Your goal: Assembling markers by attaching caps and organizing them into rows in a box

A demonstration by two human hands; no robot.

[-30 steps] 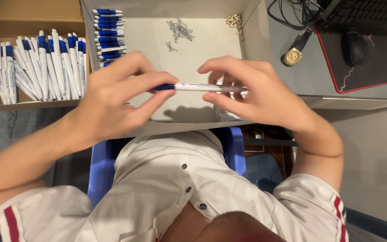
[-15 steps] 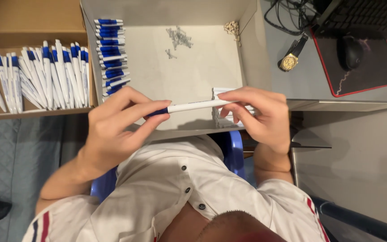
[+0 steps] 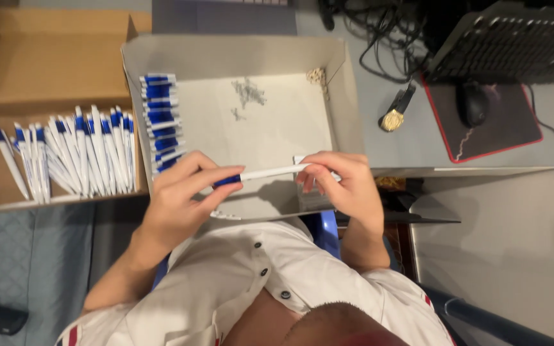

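While held level between both hands, the item under inspection reads as follows.

Pen (image 3: 261, 174): slim white barrel with a blue end, above the near edge of the open grey box (image 3: 347, 96), in front of the person's chest.
Left hand (image 3: 184, 198): fingers curled closed around the blue end, thumb on top.
Right hand (image 3: 344, 182): fingertips pinched shut on the white end; small white pieces show under the fingers, kind not clear.
Handling, judged: light, rigid, smooth plastic, likely slippery; best gripped at both ends, as now, not mid-barrel.
Box contents: neat stack of blue-and-white pens (image 3: 160, 122) against the left wall; a scatter of small metal parts (image 3: 248, 96), probably springs, on the floor.
Left carton (image 3: 52, 45): brown cardboard, loose heap of matching pens (image 3: 72, 154).
Counter (image 3: 411, 141): grey, smooth; black mouse (image 3: 473, 102) on a red-edged mat (image 3: 514, 131), keyboard (image 3: 514, 45) behind.
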